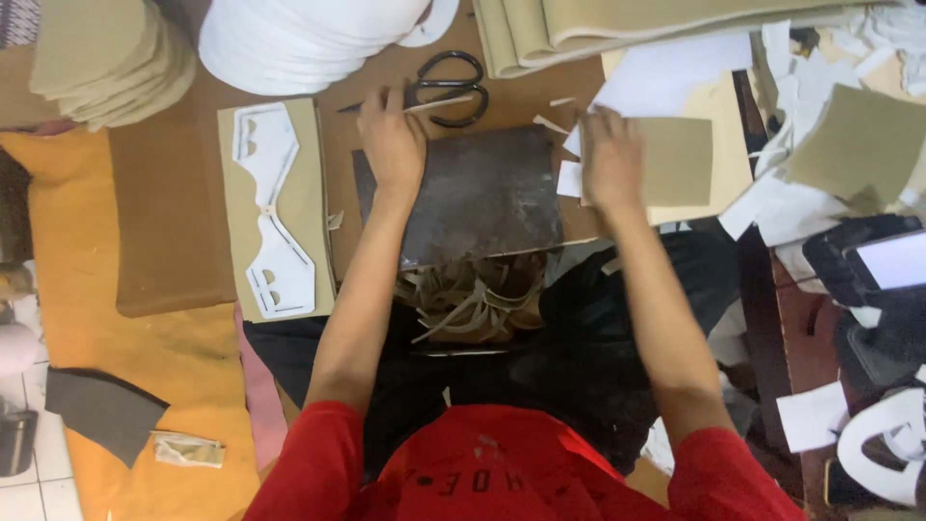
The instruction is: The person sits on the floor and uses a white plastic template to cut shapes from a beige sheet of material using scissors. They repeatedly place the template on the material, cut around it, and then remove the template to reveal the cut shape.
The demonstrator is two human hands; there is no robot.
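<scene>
Left hand (391, 145) fingers pinched on a thin strip (439, 102) beside black scissors (449, 87); right hand (610, 159) fingers spread flat on tan sheet (680, 159).

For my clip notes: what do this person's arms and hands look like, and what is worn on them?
Both arms are bare from the short red sleeves down. The left hand and right hand wear no gloves; no rings, watch or bracelets are visible.
</scene>
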